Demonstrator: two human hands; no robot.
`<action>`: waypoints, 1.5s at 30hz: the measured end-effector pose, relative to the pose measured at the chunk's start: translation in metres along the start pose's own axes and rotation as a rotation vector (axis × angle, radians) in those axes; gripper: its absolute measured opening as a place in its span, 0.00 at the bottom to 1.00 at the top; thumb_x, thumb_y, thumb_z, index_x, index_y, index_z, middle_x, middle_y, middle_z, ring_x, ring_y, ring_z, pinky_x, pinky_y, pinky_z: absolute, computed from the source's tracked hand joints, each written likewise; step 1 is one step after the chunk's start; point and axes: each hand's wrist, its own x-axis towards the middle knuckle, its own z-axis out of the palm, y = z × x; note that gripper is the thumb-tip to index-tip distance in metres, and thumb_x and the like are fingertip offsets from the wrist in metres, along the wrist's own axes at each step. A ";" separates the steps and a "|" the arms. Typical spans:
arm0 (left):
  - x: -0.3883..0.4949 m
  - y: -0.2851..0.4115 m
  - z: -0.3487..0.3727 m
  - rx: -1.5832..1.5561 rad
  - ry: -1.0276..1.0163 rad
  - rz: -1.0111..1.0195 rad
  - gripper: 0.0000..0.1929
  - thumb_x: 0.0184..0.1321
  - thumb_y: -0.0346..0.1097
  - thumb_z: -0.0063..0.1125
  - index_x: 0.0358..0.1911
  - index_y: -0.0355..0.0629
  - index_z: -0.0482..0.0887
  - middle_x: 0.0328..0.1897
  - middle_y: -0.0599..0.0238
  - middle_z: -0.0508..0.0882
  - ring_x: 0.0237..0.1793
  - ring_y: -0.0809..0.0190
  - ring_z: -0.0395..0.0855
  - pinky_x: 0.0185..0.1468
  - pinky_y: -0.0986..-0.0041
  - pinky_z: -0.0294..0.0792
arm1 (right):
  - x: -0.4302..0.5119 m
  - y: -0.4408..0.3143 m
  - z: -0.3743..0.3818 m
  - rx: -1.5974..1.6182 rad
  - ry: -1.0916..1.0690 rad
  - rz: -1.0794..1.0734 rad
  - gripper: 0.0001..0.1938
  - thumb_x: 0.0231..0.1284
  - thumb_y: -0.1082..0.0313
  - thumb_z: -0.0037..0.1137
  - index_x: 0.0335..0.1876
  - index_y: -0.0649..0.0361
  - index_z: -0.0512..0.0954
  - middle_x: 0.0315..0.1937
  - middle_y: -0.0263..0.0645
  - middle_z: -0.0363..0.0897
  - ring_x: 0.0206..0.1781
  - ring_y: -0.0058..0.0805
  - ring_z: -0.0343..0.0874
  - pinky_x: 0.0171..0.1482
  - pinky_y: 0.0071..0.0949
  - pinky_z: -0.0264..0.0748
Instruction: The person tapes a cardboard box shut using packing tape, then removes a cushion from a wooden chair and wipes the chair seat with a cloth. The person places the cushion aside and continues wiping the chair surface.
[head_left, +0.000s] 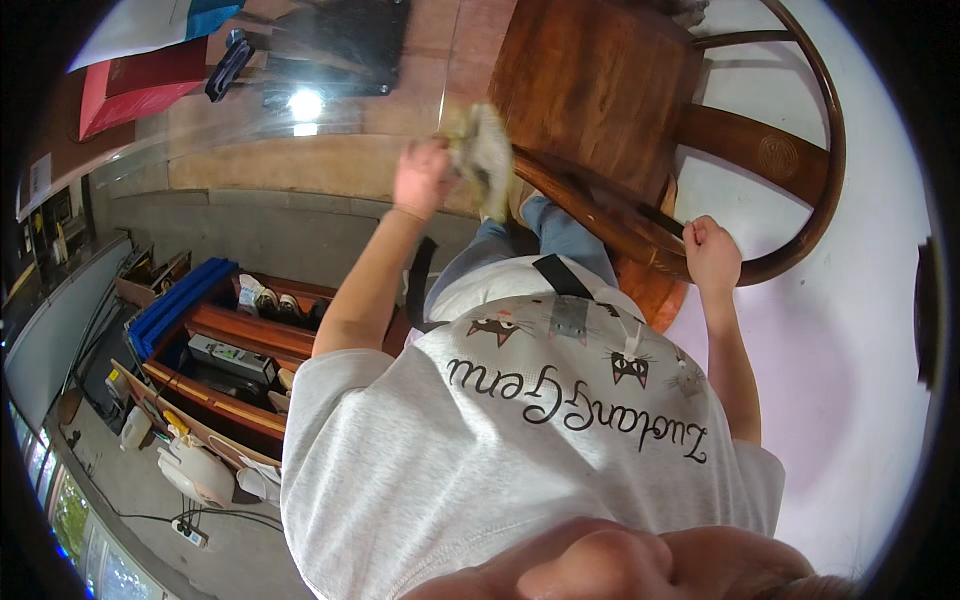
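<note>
A dark wooden chair with a square seat (600, 82) and a curved rail (817, 217) stands in front of me, to the right. My right hand (711, 256) is closed on the near part of that rail. A pale, yellowish cloth (484, 161), blurred, hangs from my left hand (425, 178), beside the near left corner of the seat and above my lower legs. The fingers of my left hand are closed around one edge of it. The chair's splat (757, 154) bears a round carved emblem.
A glass surface (300, 150) lies ahead on the left, with a red box (139, 86) near it. Wooden shelving (247, 330) holding shoes stands to my left, past a blue edge (176, 307). Cables and a power strip (189, 532) lie on the floor. A white wall (862, 315) bounds the right.
</note>
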 end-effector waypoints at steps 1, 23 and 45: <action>-0.009 -0.019 -0.002 0.088 -0.061 -0.059 0.19 0.44 0.38 0.68 0.40 0.44 0.77 0.53 0.57 0.81 0.53 0.52 0.79 0.59 0.51 0.66 | 0.000 0.000 0.001 0.006 -0.007 0.010 0.12 0.63 0.57 0.53 0.30 0.56 0.78 0.24 0.41 0.80 0.30 0.45 0.79 0.32 0.43 0.73; 0.076 0.220 0.013 -0.677 -0.282 0.631 0.15 0.63 0.49 0.54 0.36 0.44 0.79 0.55 0.58 0.80 0.57 0.48 0.75 0.58 0.52 0.65 | 0.002 -0.004 -0.002 -0.008 -0.057 0.071 0.12 0.62 0.57 0.52 0.30 0.55 0.79 0.26 0.42 0.82 0.32 0.47 0.80 0.35 0.43 0.75; 0.025 0.047 -0.023 0.016 -0.278 -0.549 0.41 0.38 0.38 0.72 0.61 0.57 0.67 0.58 0.53 0.72 0.59 0.44 0.69 0.60 0.55 0.69 | 0.000 -0.005 -0.005 0.014 -0.028 0.074 0.11 0.61 0.59 0.53 0.30 0.57 0.78 0.26 0.44 0.81 0.33 0.47 0.80 0.36 0.44 0.75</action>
